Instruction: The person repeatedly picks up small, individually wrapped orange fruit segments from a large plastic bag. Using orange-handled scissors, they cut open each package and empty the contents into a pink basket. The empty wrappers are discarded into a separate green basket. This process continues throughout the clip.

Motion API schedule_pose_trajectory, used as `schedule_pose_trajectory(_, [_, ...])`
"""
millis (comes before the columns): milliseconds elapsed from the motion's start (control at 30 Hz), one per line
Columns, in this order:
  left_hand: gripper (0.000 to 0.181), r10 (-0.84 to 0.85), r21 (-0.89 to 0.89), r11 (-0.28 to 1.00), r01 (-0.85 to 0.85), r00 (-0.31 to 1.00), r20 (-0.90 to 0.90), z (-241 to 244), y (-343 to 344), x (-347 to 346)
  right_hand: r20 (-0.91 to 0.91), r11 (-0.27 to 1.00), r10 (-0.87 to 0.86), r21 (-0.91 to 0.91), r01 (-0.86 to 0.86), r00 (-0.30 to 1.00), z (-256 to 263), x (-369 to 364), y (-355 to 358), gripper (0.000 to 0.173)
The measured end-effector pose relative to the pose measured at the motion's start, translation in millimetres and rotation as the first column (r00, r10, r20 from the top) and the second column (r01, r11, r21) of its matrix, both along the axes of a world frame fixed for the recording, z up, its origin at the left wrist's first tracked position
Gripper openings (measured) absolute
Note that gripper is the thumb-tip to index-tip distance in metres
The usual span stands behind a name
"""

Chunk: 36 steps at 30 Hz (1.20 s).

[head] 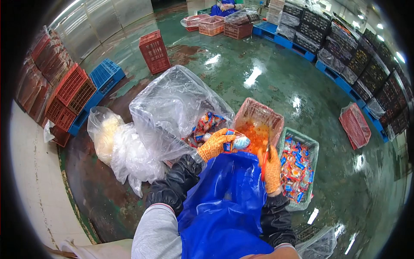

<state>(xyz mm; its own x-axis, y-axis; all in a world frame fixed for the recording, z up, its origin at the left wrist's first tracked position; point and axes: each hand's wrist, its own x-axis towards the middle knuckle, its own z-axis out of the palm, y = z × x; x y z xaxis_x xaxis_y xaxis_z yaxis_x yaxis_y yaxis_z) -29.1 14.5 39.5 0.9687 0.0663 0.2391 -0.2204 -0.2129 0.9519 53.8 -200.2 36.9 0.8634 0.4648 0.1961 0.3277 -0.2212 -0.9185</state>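
My left hand (213,144), in an orange patterned glove, grips a blue-and-red plastic packet (238,142) with a pale, egg-like thing inside. Held upright in my gloved right hand (271,168) is a red-handled tool (265,163), perhaps a knife or scissors; its blade is hard to make out. Before me stands a film-lined red crate (271,115) with orange yolks in liquid (254,132). Left of it, a large crate lined with clear plastic (161,100) holds similar packets (210,123). A green crate (316,152) at my right is filled with colourful wrappers (296,171).
Stuffed clear plastic bags (129,149) lie on the wet green floor (233,71) at left. A red crate (154,51) stands ahead, another (355,126) at right. Loaded black crates (343,48) are stacked on blue pallets (336,74). A person in blue (223,8) is at the back.
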Motion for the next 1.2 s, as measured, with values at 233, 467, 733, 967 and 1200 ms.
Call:
schedule_pose_trajectory(233, [0.026, 0.006, -0.53, 0.847, -0.033, 0.999, -0.053, 29, -47, 12, -0.572, 0.857, 0.348, 0.516, -0.005, 0.743, 14, -12, -2, 0.036])
schedule_pose_trajectory(467, [0.035, 0.073, -0.487, 0.838, -0.244, 0.936, -0.344, 16, -94, -2, -0.451, 0.764, 0.222, 0.631, 0.133, 0.864, 24, -33, 17, 0.039])
schedule_pose_trajectory(733, [0.046, 0.293, -0.58, 0.635, -0.511, 0.853, -0.432, 15, -91, -3, -0.374, 0.809, 0.149, 0.578, 0.104, 0.915, 12, -35, 21, 0.039])
schedule_pose_trajectory(967, [0.067, 0.463, -0.568, 0.5, -0.654, 0.756, -0.463, -5, -53, 14, -0.215, 0.984, 0.162, -0.038, -0.174, 0.963, 14, -54, -6, 0.053])
schedule_pose_trajectory(1200, [0.044, 0.672, -0.416, 0.581, -0.7, 0.7, -0.24, 17, -90, 10, -0.205, 0.968, 0.25, 0.022, -0.251, 0.946, 24, -57, 3, 0.052])
